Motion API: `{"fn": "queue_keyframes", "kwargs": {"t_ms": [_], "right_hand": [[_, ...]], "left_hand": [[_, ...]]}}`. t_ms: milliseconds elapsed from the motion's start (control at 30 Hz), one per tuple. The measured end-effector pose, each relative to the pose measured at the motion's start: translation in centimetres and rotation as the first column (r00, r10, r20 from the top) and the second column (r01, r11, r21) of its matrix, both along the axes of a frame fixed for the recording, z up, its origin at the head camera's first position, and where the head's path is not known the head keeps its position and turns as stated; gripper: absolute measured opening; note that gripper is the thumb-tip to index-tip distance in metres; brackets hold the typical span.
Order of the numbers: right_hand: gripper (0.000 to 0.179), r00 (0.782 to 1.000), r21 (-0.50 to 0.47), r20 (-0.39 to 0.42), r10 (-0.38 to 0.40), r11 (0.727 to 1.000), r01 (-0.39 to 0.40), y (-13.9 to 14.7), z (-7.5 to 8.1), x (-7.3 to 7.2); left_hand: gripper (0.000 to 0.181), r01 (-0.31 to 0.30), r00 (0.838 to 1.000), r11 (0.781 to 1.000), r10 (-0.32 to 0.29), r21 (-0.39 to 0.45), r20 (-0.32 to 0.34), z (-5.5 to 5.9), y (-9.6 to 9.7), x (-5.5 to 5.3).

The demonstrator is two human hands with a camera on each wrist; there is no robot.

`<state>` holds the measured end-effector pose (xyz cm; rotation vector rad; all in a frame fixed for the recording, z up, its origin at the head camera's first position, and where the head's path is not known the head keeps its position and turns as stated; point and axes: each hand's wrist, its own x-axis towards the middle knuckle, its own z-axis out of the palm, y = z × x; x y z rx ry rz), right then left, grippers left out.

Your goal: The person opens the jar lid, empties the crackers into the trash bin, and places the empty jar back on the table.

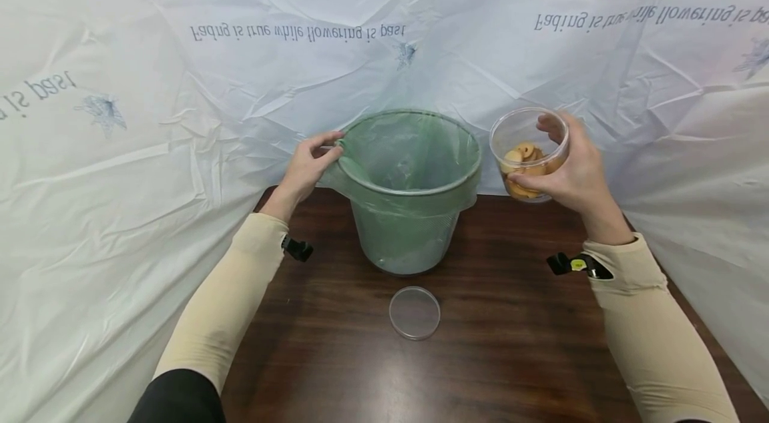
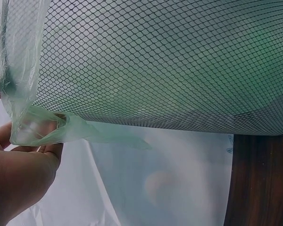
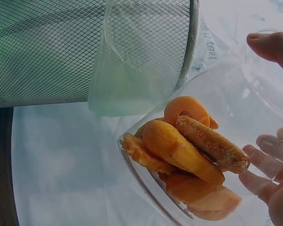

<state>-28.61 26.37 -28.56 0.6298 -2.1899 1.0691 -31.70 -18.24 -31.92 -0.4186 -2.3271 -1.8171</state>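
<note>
A mesh wastebasket [image 1: 402, 236] lined with a thin green plastic bag [image 1: 414, 203] stands upright at the back of the table, its mouth facing up. At the left of its rim my left hand [image 1: 306, 163] pinches a gathered edge of the bag; in the left wrist view, bag film [image 2: 40, 129] drapes over those fingers. My right hand [image 1: 579, 169] grips a clear round plastic tub [image 1: 501, 136], lidless and tilted, just right of the basket. Several golden-brown cookies [image 3: 179, 146] lie piled at the bottom of the tub, seen through its wall in the right wrist view.
A clear round lid [image 1: 414, 313] lies flat on the dark wooden table [image 1: 498, 343] in front of the wastebasket. White printed sheeting [image 1: 270, 83] hangs behind and along both sides. Each wrist carries a small black camera [image 1: 297, 249].
</note>
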Motion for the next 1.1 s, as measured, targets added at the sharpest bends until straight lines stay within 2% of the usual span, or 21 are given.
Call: {"fn": "queue_keyframes", "kwargs": {"t_ms": [233, 367, 733, 1100], "right_hand": [[0.106, 1.0, -0.011, -0.003, 0.009, 1.0, -0.009, -0.7, 0.7, 0.5], [0.107, 1.0, 0.002, -0.02, 0.005, 1.0, -0.005, -0.3, 0.5, -0.1], [0.109, 0.999, 0.048, -0.04, -0.018, 0.999, 0.02, -0.5, 1.2, -0.3], [0.11, 0.998, 0.051, -0.059, -0.014, 0.999, 0.017, -0.6, 1.6, -0.7]], "left_hand": [[0.042, 0.006, 1.0, 1.0, -0.006, 0.009, -0.006, 0.1, 0.2, 0.0], [0.042, 0.006, 1.0, 1.0, -0.006, 0.01, -0.008, 0.0, 0.2, -0.1], [0.043, 0.0, 1.0, 1.0, 0.0, 0.014, 0.003, 0.1, 0.1, -0.2], [0.043, -0.005, 1.0, 1.0, 0.005, 0.009, 0.004, 0.0, 0.1, -0.1]]}}
